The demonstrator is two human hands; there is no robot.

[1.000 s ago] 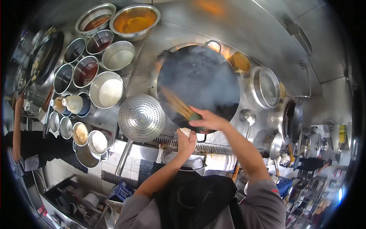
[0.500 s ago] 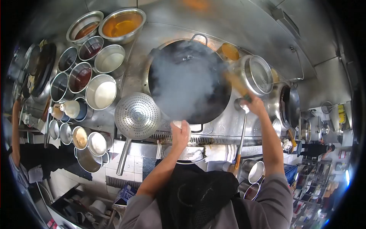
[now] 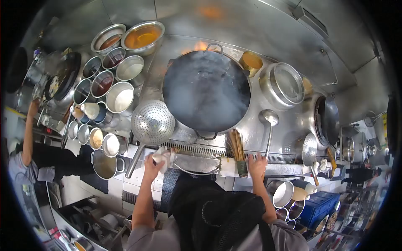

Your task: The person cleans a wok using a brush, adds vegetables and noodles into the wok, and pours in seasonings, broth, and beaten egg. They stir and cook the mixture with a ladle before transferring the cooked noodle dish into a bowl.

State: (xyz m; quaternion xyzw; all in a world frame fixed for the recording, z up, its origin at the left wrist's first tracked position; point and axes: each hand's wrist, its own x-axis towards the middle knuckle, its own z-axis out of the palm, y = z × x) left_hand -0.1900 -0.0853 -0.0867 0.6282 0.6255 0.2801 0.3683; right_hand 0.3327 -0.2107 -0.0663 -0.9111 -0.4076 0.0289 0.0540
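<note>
My left hand (image 3: 153, 166) is closed on a crumpled white cloth (image 3: 164, 156) at the counter's front edge, beside the perforated strainer (image 3: 153, 122). My right hand (image 3: 256, 166) rests at the front rail with its fingers apart. It lies over the lower handle of a steel ladle (image 3: 268, 118), and I see no firm grip on it. Just left of that hand, a bamboo wok brush (image 3: 237, 147) leans across the rail on a folded white towel (image 3: 228, 167). A large black wok (image 3: 205, 98) sits on the burner, steaming, with dark liquid or a wet sheen inside.
Steel pots of sauces and powders stand left, including a white one (image 3: 122, 98). An amber-liquid bowl (image 3: 142, 37) is behind them. Flames (image 3: 201, 45) show behind the wok. A lidded pot (image 3: 289, 85) and second strainer (image 3: 310, 148) stand right. Another person's arm (image 3: 28, 134) is far left.
My right hand has come down from beside the wok, and the brush it held now lies on the rail. My left hand has moved left from the wok's near handle with the cloth. Steam has thinned.
</note>
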